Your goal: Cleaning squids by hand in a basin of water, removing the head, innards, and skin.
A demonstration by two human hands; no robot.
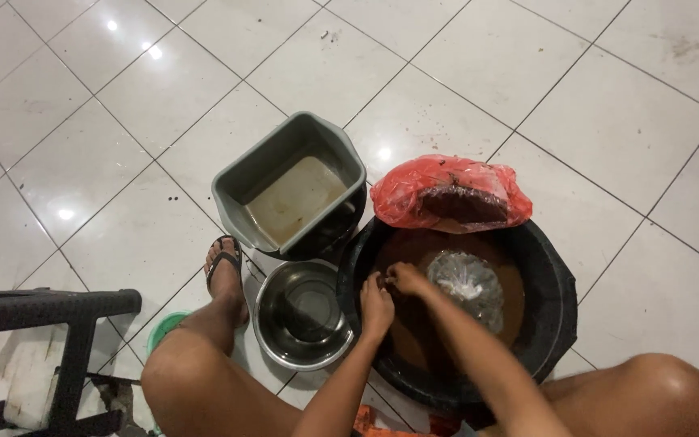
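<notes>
Both hands meet over the black tub (556, 324) of brown water: left hand (376, 306) and right hand (404, 277) pinch something small, too hidden to name. Best kept low over the water, beside the steel bowl (301, 314).

Home floor: white tiles (446, 105), wash basins (556, 316), sandalled foot (225, 271).

head view, looking steeply down, near

Round black basin (556, 324) holds murky brown water.
</notes>
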